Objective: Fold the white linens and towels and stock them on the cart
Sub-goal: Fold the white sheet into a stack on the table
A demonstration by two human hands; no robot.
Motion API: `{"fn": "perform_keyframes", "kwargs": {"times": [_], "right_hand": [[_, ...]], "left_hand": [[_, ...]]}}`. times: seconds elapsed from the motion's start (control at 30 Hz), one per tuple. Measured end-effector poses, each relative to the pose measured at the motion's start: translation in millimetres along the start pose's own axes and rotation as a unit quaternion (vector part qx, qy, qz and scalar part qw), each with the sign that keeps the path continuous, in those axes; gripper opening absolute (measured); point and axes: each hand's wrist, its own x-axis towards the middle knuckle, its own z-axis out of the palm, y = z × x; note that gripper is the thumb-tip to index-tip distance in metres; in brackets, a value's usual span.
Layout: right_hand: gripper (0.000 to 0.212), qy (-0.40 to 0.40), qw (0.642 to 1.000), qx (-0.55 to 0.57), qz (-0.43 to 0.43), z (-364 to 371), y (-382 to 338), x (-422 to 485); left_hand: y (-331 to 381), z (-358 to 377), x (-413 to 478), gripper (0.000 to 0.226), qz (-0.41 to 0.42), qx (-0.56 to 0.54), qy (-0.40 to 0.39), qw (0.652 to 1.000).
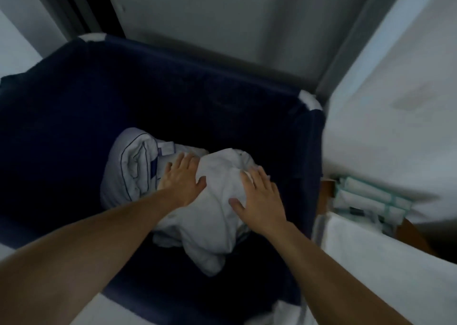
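Ok, both arms are down inside the navy fabric bin. The left hand lies flat with fingers straight and spread, pressing the left edge of the crumpled white linen, thumb on the fabric; nothing gripped. The right hand is the same: palm down on the bundle's right side, fingers splayed, no pinch. The linen sits on the bin floor, centre-right. Touching it on the left is a second white piece with dark blue piping. Outside the bin to the right are a white cloth and stacked green-and-white packets. Light's dim.
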Motion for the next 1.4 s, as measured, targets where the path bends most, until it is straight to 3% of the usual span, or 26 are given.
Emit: {"fn": "perform_keyframes", "kwargs": {"times": [0.23,0.43,0.53,0.6,0.7,0.77,0.87,1.0,1.03,1.2,1.3,1.4], "right_hand": [[0.104,-0.207,0.969,0.051,0.123,129,-11,93],[0.133,-0.248,0.952,0.061,0.168,202,-5,133],[0.137,-0.27,0.946,0.03,0.179,223,-12,143],[0.117,-0.249,0.95,0.006,0.186,231,-16,142],[0.057,-0.187,0.965,-0.007,0.186,238,-20,133],[0.032,-0.171,0.969,-0.004,0.18,237,-23,124],[0.026,-0.161,0.964,0.065,0.201,217,-17,117],[0.006,-0.097,0.918,0.253,0.289,155,2,106],[0.015,-0.086,0.91,0.283,0.29,144,3,107],[0.027,-0.035,0.928,0.331,0.169,40,-14,95],[0.033,-0.008,0.931,0.354,0.083,-31,-32,77],[0.023,0.02,0.918,0.396,0.009,-109,-49,45]], "left_hand": [[-97,81,59,0.07,-0.011,0.004,-0.101,0.995],[-124,151,88,0.072,-0.019,-0.02,-0.166,0.986],[-128,169,94,0.071,-0.019,-0.027,-0.181,0.983],[-130,173,97,0.071,-0.015,-0.028,-0.183,0.983],[-129,170,100,0.07,-0.013,-0.032,-0.186,0.982],[-125,161,101,0.071,-0.012,-0.04,-0.194,0.98],[-117,141,101,0.074,-0.002,-0.081,-0.203,0.976],[-98,103,91,0.085,0.033,-0.147,-0.259,0.954],[-96,97,90,0.091,0.037,-0.163,-0.28,0.945],[-59,37,61,0.118,0.084,-0.205,-0.261,0.94],[-29,-8,39,0.13,0.126,-0.181,-0.205,0.954],[-1,-56,14,0.133,0.135,-0.23,-0.134,0.954]]}}
